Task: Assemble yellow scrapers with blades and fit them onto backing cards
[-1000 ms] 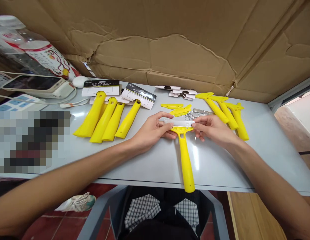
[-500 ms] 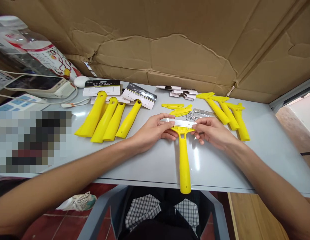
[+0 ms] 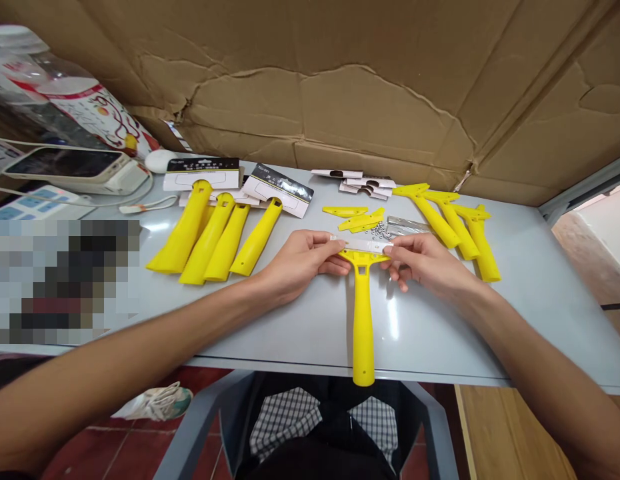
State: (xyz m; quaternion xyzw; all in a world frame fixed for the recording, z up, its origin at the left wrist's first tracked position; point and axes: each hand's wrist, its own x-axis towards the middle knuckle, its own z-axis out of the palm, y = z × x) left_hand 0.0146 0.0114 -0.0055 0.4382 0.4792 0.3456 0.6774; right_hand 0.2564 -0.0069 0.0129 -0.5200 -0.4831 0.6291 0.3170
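A yellow plastic scraper (image 3: pixel 363 320) points its handle toward me, the end reaching the table's front edge. Across its wide head lies a flat metal scraper blade (image 3: pixel 364 245). My left hand (image 3: pixel 317 257) pinches the blade and head at the left end, thumb on top and fingers beneath. At the right end my right hand (image 3: pixel 415 260) grips the same two parts between thumb and fingers. Just beyond are loose yellow head covers (image 3: pixel 361 219), a pile of small nuts or screws (image 3: pixel 379 232) and a stack of metal blades (image 3: pixel 406 226), partly behind my right hand.
Several yellow handles (image 3: pixel 257 237) with printed cards (image 3: pixel 280 189) lie at left. More yellow scraper bodies (image 3: pixel 440 223) rest at right, near folded cards (image 3: pixel 367 185). A phone (image 3: pixel 65 167), power strip (image 3: pixel 40 203) and bottle (image 3: pixel 90 107) occupy the far left. Cardboard (image 3: pixel 300 87) walls the back.
The scraper's handle has swung slightly left, and my left hand has shifted a little left with it. Both hands keep their hold on the blade and head.
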